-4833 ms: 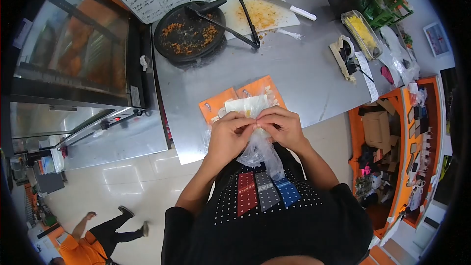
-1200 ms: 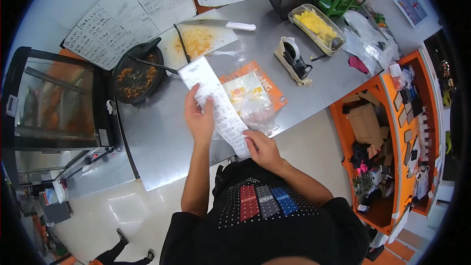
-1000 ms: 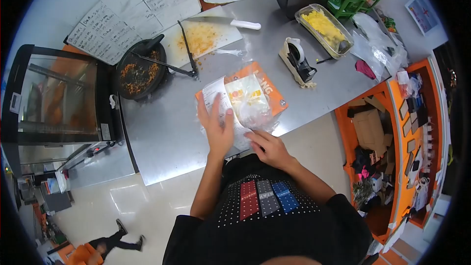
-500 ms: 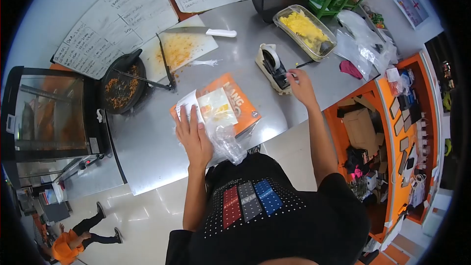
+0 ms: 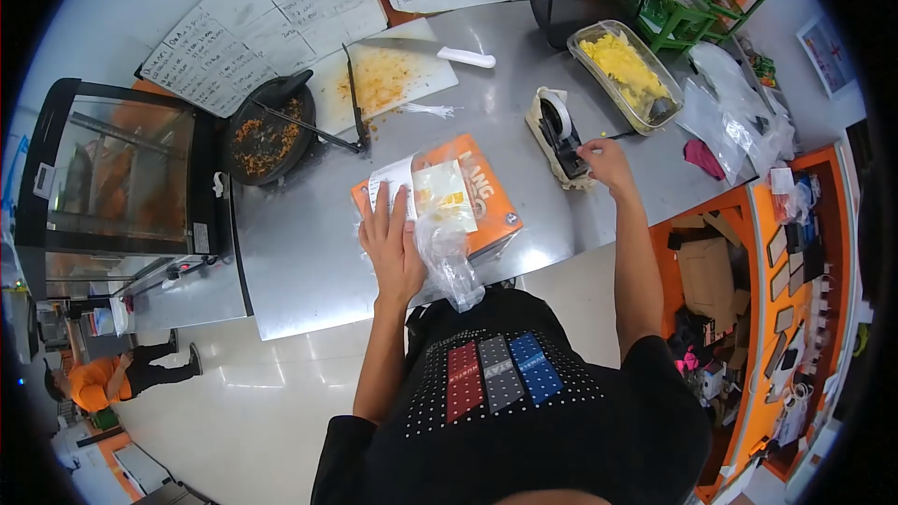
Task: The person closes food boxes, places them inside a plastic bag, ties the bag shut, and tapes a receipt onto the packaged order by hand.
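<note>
My left hand [image 5: 391, 248] lies with its fingers spread on a white printed slip [image 5: 393, 175], which rests on the left part of an orange box [image 5: 486, 189]. Beside the slip, on the box, is a clear plastic bag [image 5: 447, 252] with a pale packet [image 5: 443, 194] in its upper part; the bag's loose end hangs toward the counter's front edge. At the front end of the tape dispenser [image 5: 561, 140] my right hand [image 5: 606, 165] has its thumb and fingers pinched together; any tape between them is too small to see.
A stone mortar [image 5: 271, 136] with brown residue and black tongs [image 5: 352, 98] sit back left, near a cutting board [image 5: 426, 84] and knife [image 5: 465, 57]. A tray of yellow food [image 5: 622, 70] stands back right. A glass cabinet [image 5: 122, 178] is at left; a person [image 5: 98, 382] stands beyond.
My right hand has left the slip and reached the tape dispenser on the right. The slip was held up, then laid on the box under my left hand. The view has shifted.
</note>
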Demonstrator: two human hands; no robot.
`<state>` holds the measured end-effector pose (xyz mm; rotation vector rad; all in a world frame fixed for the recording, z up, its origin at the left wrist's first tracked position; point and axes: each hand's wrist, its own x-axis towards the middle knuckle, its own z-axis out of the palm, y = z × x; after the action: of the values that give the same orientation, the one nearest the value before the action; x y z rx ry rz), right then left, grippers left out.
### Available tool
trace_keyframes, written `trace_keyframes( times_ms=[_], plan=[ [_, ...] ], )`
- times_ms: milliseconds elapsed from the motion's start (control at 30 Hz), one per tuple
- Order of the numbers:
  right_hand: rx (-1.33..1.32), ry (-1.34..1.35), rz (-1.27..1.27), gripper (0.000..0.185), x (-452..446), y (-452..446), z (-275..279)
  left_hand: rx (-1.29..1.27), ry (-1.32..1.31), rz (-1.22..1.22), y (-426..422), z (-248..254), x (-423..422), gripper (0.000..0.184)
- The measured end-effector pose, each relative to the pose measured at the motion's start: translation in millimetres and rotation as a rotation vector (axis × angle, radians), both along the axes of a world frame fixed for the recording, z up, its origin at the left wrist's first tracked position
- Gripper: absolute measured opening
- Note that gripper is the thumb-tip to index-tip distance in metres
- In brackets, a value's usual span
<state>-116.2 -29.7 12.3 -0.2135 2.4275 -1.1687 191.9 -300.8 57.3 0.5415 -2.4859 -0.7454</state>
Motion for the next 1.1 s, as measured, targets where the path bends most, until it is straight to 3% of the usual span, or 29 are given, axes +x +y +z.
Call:
trace_keyframes(
  times_ms=[100,200,333,467,567,667,733,800,900,967,1100],
  plan=[
    [-0.333,-0.179,-0.181,0.022,5,-2,-5,0.003,-0.016,0.004,0,1,0,0.047],
    [-0.606,-0.145,-0.212,0.015,24,1,9,0.017,-0.031,0.015,0,-1,1,0.047],
    [-0.872,-0.106,-0.236,0.006,45,22,-37,0.020,-0.003,0.005,0,-1,-1,0.048],
    [-0.820,0.048,-0.138,0.007,48,29,-62,0.016,0.011,0.006,0,-2,-2,0.048],
    [-0.729,-0.057,-0.068,0.009,34,37,-61,0.005,0.008,0.009,0,-1,-2,0.048],
    [-0.530,0.063,0.094,0.009,12,47,-58,0.009,0.000,0.009,0,1,-1,0.048],
    [-0.027,0.347,0.369,0.011,-4,59,-40,0.000,-0.013,0.026,-1,0,0,0.048],
    [0.223,0.728,0.430,0.012,-15,69,-40,-0.001,-0.023,0.036,2,1,3,0.047],
    [-0.039,0.680,0.285,0.009,10,15,50,0.020,0.009,0.054,1,0,1,0.046],
    [-0.225,0.492,0.333,0.007,52,-43,120,0.024,-0.011,0.064,2,1,-1,0.045],
    [-0.294,0.409,0.856,0.013,88,-142,144,0.032,-0.001,0.057,1,0,-1,0.046]
  ],
)
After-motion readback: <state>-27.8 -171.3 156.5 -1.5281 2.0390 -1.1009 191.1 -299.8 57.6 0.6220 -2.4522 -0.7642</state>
